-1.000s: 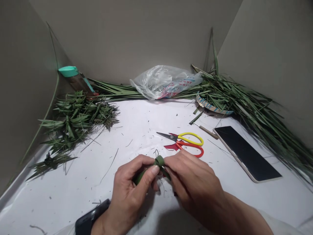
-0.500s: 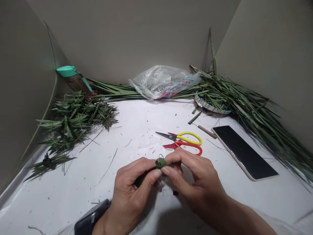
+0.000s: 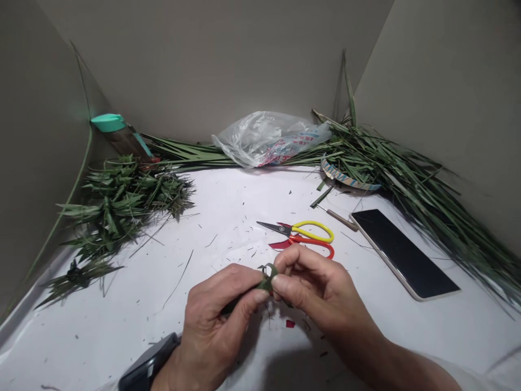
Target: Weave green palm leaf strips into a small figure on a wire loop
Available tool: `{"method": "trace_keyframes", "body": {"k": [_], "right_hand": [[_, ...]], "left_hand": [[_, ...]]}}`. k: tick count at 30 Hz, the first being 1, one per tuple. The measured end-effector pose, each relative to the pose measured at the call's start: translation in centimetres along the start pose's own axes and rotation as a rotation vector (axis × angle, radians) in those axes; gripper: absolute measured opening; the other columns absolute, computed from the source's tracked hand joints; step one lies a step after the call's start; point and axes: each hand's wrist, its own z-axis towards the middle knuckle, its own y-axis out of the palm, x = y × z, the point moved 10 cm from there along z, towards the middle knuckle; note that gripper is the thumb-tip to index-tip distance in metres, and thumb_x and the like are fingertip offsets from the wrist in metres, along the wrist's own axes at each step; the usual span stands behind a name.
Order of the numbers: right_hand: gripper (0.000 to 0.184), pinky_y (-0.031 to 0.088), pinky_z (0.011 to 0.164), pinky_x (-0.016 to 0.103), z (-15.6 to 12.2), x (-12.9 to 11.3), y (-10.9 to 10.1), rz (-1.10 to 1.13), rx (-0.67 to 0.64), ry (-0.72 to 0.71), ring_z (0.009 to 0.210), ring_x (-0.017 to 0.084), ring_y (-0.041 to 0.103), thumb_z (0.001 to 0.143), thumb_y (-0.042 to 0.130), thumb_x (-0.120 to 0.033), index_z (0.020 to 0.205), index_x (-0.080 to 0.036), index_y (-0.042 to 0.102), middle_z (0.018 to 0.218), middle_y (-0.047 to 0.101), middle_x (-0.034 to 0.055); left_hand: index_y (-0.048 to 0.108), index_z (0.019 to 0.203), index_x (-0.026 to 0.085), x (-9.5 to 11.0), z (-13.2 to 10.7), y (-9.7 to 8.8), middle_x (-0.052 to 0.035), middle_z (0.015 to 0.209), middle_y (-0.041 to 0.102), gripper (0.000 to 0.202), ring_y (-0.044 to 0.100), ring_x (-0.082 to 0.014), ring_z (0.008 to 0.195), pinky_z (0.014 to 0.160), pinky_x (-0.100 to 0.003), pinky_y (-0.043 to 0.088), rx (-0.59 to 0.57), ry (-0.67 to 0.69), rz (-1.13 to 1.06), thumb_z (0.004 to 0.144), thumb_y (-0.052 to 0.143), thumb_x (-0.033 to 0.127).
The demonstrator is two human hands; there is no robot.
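Low in the middle of the view, my left hand (image 3: pixel 217 320) and my right hand (image 3: pixel 315 293) meet over the white table (image 3: pixel 228 217). Both pinch a small folded piece of green leaf strip (image 3: pixel 266 277) between thumb and fingers. The strip curls into a little loop at the top, and its darker tail runs back under my left fingers. A dark watch sits on my left wrist. Just beyond my fingers lies a pair of scissors (image 3: pixel 303 238) with one yellow and one red handle, blades pointing left.
A heap of folded leaf pieces (image 3: pixel 118 201) lies at the left, with a teal-capped bottle (image 3: pixel 118 133) behind it. Long leaves (image 3: pixel 411 179) pile along the right wall. A plastic bag (image 3: pixel 264 138), a flat woven fan (image 3: pixel 348 176), a small awl (image 3: pixel 337 217) and a phone (image 3: pixel 401 252) are also there.
My right fingers have shifted from covering the strip to pinching its looped end. Both hands have drifted slightly toward me, and a small red scrap now shows on the table.
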Motion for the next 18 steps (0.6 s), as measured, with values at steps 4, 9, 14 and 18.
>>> {"method": "trace_keyframes", "body": {"k": [4,9,14,18], "right_hand": [[0.007,0.042,0.051,0.019,0.0,0.5,0.9,0.192,-0.117,0.039,0.059,0.009,0.051,0.088,0.061,-0.022,0.082,-0.020,0.057,0.067,0.055,-0.0051],[0.023,0.047,0.055,0.019,-0.2,-1.1,-0.3,-0.046,0.002,-0.180,0.060,0.009,0.056,0.086,0.059,-0.011,0.104,-0.024,0.061,0.070,0.061,-0.0066],[0.033,0.053,0.078,0.021,-1.5,-3.6,0.9,-0.393,-0.045,-0.521,0.083,0.011,0.067,0.092,0.051,-0.004,0.114,-0.023,0.068,0.098,0.074,0.0003],[0.030,0.053,0.074,0.020,-0.8,-3.1,0.6,-0.351,-0.049,-0.437,0.080,0.011,0.066,0.092,0.051,-0.006,0.112,-0.021,0.068,0.097,0.073,0.0002]], "left_hand": [[0.071,0.093,0.027,-0.1,0.1,0.1,0.0034,0.081,0.071,0.021,0.064,-0.0112,0.072,0.068,-0.019,0.049,-0.036,0.001,-0.013,0.089,0.063,0.008],[0.072,0.091,0.026,-0.3,0.1,0.1,0.0032,0.080,0.071,0.019,0.064,-0.0113,0.069,0.066,-0.018,0.050,-0.032,-0.016,-0.016,0.088,0.064,0.009],[0.074,0.093,0.031,-0.1,0.1,-0.1,0.0060,0.084,0.075,0.025,0.067,-0.0115,0.076,0.072,-0.017,0.050,0.016,-0.010,-0.016,0.086,0.067,0.008],[0.075,0.091,0.028,-0.3,0.3,-0.3,0.0042,0.083,0.076,0.023,0.067,-0.0120,0.073,0.069,-0.018,0.050,0.021,-0.030,-0.022,0.086,0.067,0.007]]}}
